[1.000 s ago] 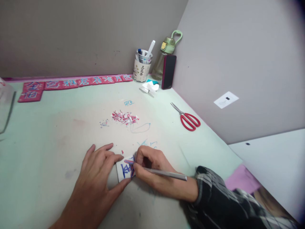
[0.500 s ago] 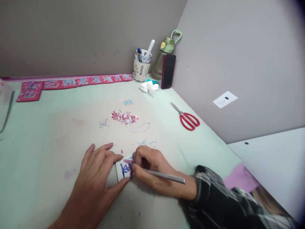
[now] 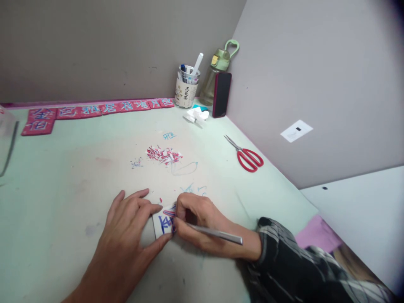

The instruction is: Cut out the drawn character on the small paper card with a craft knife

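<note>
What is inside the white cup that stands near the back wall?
The white cup holds several pens; one white pen sticks out highest, and a blue cap shows at the left. Their lower parts and the cup's bottom are hidden by its wall.

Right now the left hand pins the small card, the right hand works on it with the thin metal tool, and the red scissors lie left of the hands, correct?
Not quite: the head view shows the scissors on the right, beyond the right hand. The left hand does pin the card, and the right hand holds the tool.
</note>
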Motion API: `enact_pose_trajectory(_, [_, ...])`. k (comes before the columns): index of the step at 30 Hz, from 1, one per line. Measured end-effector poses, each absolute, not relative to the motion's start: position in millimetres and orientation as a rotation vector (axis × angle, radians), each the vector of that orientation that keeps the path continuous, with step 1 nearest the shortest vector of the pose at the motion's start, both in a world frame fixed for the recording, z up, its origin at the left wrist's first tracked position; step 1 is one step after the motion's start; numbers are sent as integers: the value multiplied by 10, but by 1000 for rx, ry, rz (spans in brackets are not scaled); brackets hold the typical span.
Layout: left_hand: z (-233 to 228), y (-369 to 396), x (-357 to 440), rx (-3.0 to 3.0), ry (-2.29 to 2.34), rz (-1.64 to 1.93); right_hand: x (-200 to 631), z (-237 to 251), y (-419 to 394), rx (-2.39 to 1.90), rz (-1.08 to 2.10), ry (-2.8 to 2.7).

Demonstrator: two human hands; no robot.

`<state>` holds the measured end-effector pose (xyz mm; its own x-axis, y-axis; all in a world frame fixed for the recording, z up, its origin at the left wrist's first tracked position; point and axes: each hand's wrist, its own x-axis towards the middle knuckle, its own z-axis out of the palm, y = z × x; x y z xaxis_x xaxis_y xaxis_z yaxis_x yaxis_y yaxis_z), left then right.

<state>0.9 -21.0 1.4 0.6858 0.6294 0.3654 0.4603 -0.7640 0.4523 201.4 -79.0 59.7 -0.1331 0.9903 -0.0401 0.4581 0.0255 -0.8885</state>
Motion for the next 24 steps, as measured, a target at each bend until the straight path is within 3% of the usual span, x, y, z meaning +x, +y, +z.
enact_pose_trajectory(24, [14, -203, -9, 2576, 851, 739, 2008, 627, -795, -1483, 1079, -1665])
